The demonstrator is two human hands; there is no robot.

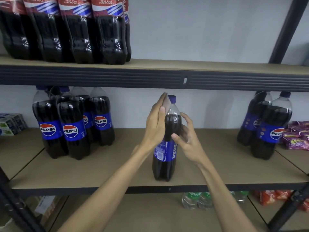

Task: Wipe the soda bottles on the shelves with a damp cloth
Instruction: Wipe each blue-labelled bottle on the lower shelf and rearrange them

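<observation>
The left hand (156,124) lies flat with straight fingers against the upper left side of the Pepsi bottle (164,158). A pale strip shows between fingers and neck; I cannot tell what it is. The right hand (187,139) curls thumb and fingers round the bottle's shoulder. The bottle stands upright near the front edge of the middle shelf (117,168), its blue label reading "PEPSI". More Pepsi bottles (71,129) cluster toward the left end, "PEPSI" on their labels.
</observation>
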